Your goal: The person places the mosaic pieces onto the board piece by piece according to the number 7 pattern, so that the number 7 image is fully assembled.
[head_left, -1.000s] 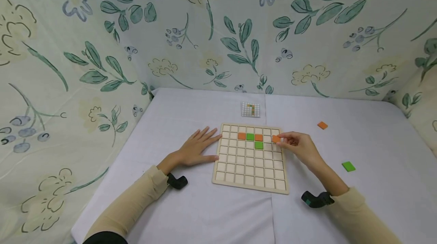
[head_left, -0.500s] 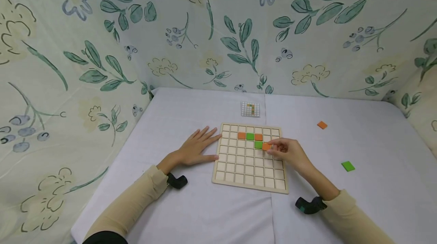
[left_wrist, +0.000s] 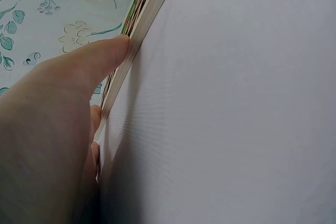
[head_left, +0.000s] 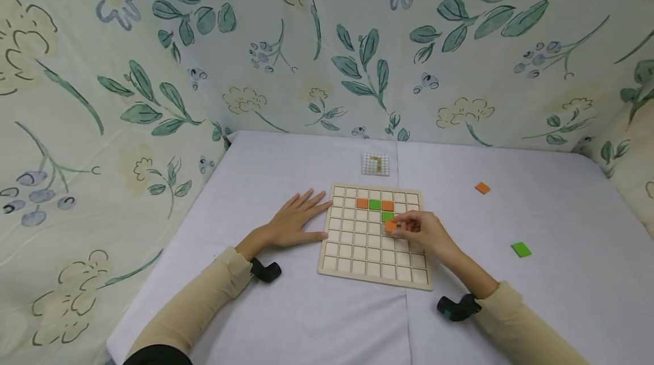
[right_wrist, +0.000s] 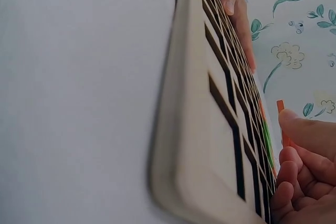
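My right hand [head_left: 423,233] pinches an orange square tile [head_left: 390,226] between thumb and fingers, close over the wooden grid board [head_left: 352,265]. In the right wrist view the orange tile [right_wrist: 283,124] stands on edge in the pinch, a little above the board. Directly behind it in the head view lies a green tile [head_left: 387,216] in its cell. One row farther back sit an orange tile [head_left: 362,204], a green tile [head_left: 375,204] and another orange tile [head_left: 388,205]. My left hand [head_left: 291,223] lies spread on the cloth, its thumb and fingertips touching the board's left edge.
A small pattern card [head_left: 375,164] with a coloured grid lies behind the board. To the right on the white cloth [head_left: 460,166] are a loose orange tile [head_left: 482,188] and a loose green tile [head_left: 522,250]. A floral curtain [head_left: 306,70] hangs behind the table.
My right hand has carried the orange tile leftward and nearer to me, from the board's right edge to just in front of the lone green tile. The left hand has stayed put.
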Demonstrator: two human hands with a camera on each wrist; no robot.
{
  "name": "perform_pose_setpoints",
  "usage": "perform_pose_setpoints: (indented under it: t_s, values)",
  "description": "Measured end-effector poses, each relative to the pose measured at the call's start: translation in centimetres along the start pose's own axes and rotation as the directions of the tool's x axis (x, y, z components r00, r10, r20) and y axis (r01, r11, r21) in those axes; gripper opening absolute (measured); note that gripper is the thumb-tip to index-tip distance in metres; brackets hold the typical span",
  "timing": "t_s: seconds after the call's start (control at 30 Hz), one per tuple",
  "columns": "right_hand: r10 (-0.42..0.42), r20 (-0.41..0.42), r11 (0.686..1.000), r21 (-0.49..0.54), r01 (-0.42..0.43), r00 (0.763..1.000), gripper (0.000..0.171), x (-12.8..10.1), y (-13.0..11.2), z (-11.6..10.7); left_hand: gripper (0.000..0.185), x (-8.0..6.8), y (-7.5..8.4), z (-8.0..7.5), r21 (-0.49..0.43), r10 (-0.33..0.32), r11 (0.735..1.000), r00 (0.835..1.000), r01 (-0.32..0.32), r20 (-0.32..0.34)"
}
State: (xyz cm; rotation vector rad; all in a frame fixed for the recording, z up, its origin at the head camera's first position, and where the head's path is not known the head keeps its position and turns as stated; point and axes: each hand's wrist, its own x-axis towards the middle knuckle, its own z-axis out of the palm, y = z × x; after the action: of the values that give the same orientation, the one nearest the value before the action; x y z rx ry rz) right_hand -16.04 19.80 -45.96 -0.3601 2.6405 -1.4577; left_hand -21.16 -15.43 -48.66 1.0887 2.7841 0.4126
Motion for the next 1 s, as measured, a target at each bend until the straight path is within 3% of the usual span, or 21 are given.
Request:
perform_pose_setpoints:
  t_s: [0.67,1.0]
  values:
    - [-0.045,-0.001,0.995,-0.091,0.044,0.999,0.021,0.30,0.36,0.80,0.084,0.14,-0.23,0.31,0.020,-0.008,1.000,1.000,0.008,0.010]
    - [-0.054,0.003,0.995,-0.084,0.054,0.999,0.020,0.30,0.36,0.77,0.083,0.09,-0.26,0.30,0.014,-0.007,1.000,1.000,0.007,0.009]
